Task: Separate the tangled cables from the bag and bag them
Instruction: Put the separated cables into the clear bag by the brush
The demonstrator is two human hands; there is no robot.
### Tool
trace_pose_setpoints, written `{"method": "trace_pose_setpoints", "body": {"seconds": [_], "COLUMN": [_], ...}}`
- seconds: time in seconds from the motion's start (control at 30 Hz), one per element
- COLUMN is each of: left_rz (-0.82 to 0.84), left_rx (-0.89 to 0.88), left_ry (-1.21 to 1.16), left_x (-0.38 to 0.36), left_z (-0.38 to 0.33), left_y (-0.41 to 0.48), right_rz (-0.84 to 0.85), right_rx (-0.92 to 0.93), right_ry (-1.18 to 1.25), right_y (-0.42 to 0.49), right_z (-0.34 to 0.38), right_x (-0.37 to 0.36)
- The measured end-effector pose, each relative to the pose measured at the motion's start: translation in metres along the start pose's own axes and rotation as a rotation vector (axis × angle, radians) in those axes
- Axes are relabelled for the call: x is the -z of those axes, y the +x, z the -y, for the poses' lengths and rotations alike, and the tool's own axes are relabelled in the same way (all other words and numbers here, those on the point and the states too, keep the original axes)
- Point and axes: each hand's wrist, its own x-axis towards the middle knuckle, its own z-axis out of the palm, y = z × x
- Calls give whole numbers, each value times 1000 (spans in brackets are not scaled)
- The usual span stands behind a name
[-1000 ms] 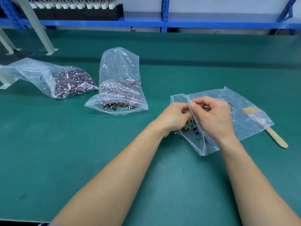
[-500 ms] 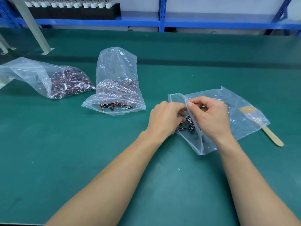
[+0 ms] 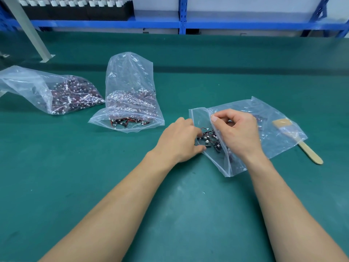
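A clear plastic bag [image 3: 273,120] lies flat on the green table, its mouth facing left. My right hand [image 3: 238,133] pinches the upper lip of that mouth and lifts it. A small bunch of black and red cables [image 3: 209,138] lies just inside the opening. My left hand [image 3: 179,142] sits at the mouth with fingers curled toward the cables; whether it grips them is hidden. An upright clear bag [image 3: 130,95] with cables at its bottom stands to the left. A third bag [image 3: 43,89] full of cables lies at the far left.
A wooden-handled brush [image 3: 300,142] lies partly under the right edge of the flat bag. A grey frame leg [image 3: 28,31] stands at the back left. Blue shelving [image 3: 181,23] with black holders runs along the table's far edge.
My left hand has drawn back to the left from my right hand, and the bag's mouth now gapes wider, showing the cables inside. My right hand still holds the lip.
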Motion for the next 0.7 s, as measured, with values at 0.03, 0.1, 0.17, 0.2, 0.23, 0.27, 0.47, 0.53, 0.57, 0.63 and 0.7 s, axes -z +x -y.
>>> {"method": "trace_pose_setpoints", "body": {"seconds": [0.03, 0.1, 0.17, 0.2, 0.23, 0.27, 0.47, 0.53, 0.57, 0.63, 0.7], "left_rz": [7, 8, 1, -1, -3, -8, -96, -100, -124, -201, -236], "left_rx": [-8, -14, -15, -14, -6, 6, 138, 135, 132, 120, 74], "left_ry": [21, 54, 75, 67, 43, 7, -230, -306, -336, -357, -303], "left_x": [-1, -2, -3, -2, -2, -2, -9, -14, -15, -15, -15], "left_z": [-1, -3, -3, -2, -2, -1, -17, -20, -19, -12, -3], "left_y": [0, 0, 2, 2, 3, 4, 7, 5, 4, 2, 1], "right_rz": [2, 7, 10, 13, 17, 20, 25, 30, 33, 37, 41], "right_rx": [-5, -12, -15, -13, -10, -10, -10, -9, -6, -10, -17], "right_ry": [1, 1, -6, -12, -17, -22, -36, -32, -27, -20, -24], "right_y": [0, 0, 0, 0, 0, -1, -2, -2, -2, -2, -2], "right_z": [0, 0, 0, 0, 0, 0, 2, 3, 3, 2, 1], "right_x": [0, -1, 0, 0, 0, 0, 0, -1, 0, 0, 0]}}
